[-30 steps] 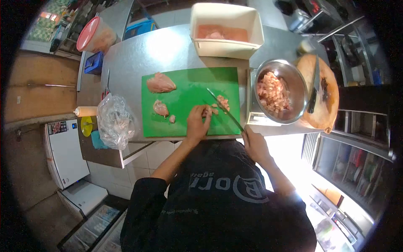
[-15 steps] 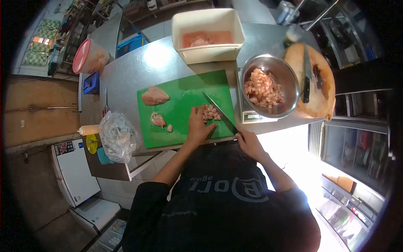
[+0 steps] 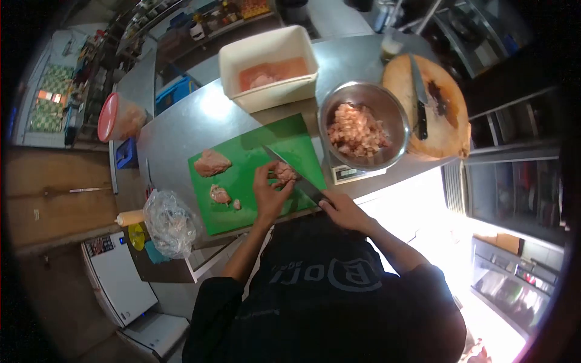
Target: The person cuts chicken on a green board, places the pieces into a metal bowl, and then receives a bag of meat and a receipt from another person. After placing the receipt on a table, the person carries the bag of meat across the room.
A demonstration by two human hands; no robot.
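On the green cutting board (image 3: 249,157), my left hand (image 3: 269,193) has its fingers curled around a small heap of diced raw meat (image 3: 284,173). My right hand (image 3: 346,212) grips the handle of a knife (image 3: 305,184), whose blade lies along the right side of the heap and points up and left. Two larger pieces of meat, one upper (image 3: 212,163) and one lower (image 3: 219,194), rest on the board's left part beside a small scrap (image 3: 236,204). Right of the board, a steel bowl (image 3: 396,130) of diced meat stands on a scale (image 3: 354,173).
A white bin (image 3: 272,97) with meat and reddish liquid stands behind the board. At right, a second knife (image 3: 419,91) lies on a round wooden block (image 3: 402,72). A plastic bag (image 3: 170,224), a sauce bottle (image 3: 129,218) and a red-lidded tub (image 3: 109,118) are at left.
The camera view has shifted and turned slightly. My left hand has closed in around the diced meat, which is now gathered more tightly against the knife blade.
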